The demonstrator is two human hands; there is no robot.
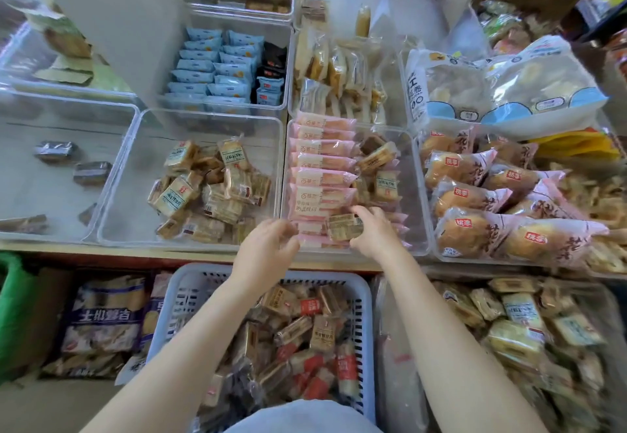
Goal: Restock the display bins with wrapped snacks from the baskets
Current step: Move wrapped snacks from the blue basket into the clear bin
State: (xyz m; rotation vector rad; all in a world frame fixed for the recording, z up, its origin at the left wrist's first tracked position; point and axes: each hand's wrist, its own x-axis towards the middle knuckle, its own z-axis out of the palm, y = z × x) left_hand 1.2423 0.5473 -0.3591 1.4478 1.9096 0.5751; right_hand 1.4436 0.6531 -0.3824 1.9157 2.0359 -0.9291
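My right hand (375, 232) grips a small brown wrapped snack (343, 227) over the front of a clear display bin (420, 195) that holds a row of pink packets (322, 164) and loose brown snacks. My left hand (268, 251) hovers at the same bin's front left corner with fingers loosely curled, holding nothing. Below my arms sits a pale blue basket (190, 293) full of mixed wrapped snacks. To the left, another clear bin (132, 168) holds a heap of tan wrapped snacks (210, 188).
A nearly bare clear bin (20, 174) lies far left. Bread bags (481, 195) fill the right bin. Blue packets (210, 69) and sandwich packs (339, 69) sit behind. A second container of snacks (519, 324) stands lower right, large bags (101, 317) lower left.
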